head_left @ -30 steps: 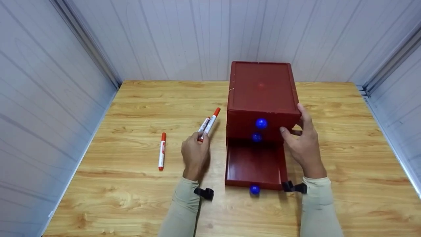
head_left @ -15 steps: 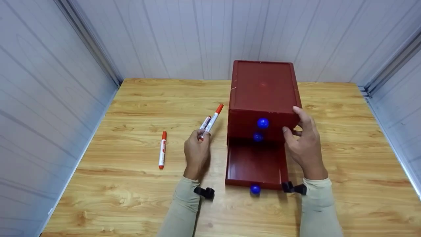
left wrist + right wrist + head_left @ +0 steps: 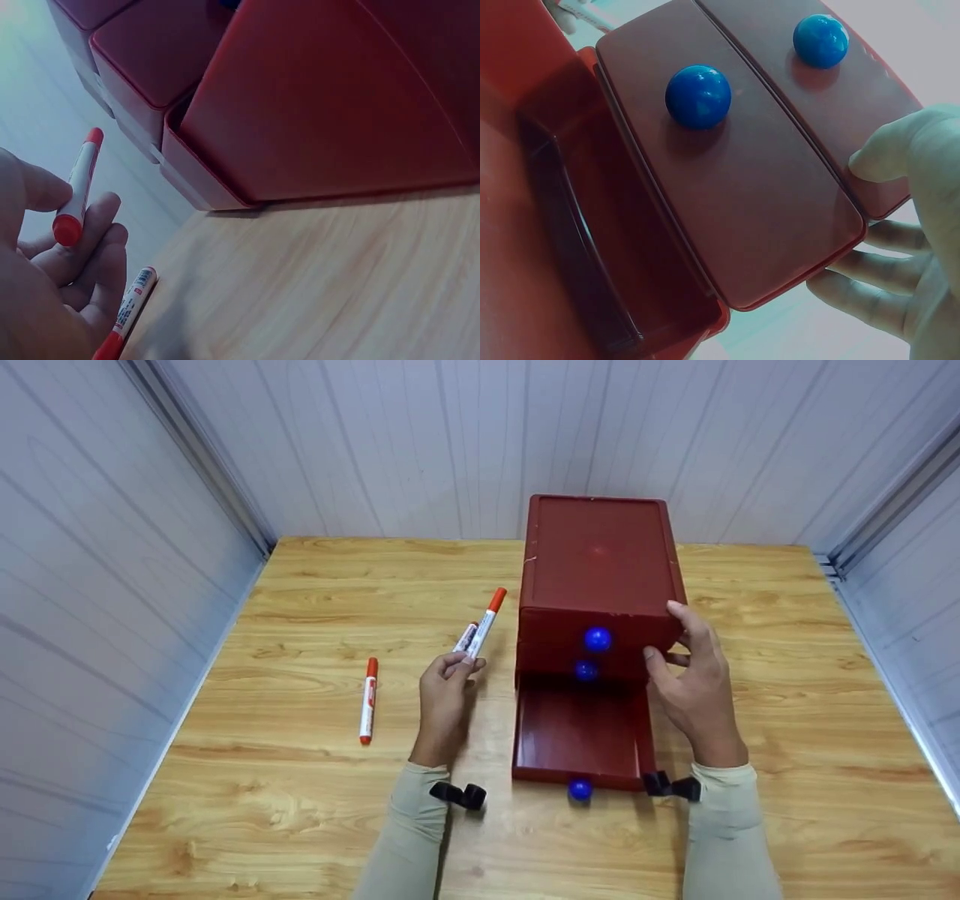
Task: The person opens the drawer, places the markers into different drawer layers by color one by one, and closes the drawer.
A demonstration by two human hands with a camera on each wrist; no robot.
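— Where was the person's left hand [image 3: 444, 697], and what did it hold?
— At seven o'clock from the centre of the head view. Its fingers [image 3: 101, 214], drawn close against the thumb, pinched a slim white cylindrical marker with red ends [image 3: 482, 631] above the pale wood-grain surface [image 3: 300, 825]. The marker slanted towards one o'clock; a second such marker [image 3: 133, 306] lay just below the hand.
— And the right hand [image 3: 699, 694]?
— Between three and four o'clock, thumb and fingers partly spread, gripping the front edge of a dark red plastic drawer cabinet [image 3: 600, 559] at two o'clock. Its bottom drawer [image 3: 585, 735], with a round blue knob [image 3: 580, 790], stood pulled out between four and five. A third marker [image 3: 368, 701] lay at eight.
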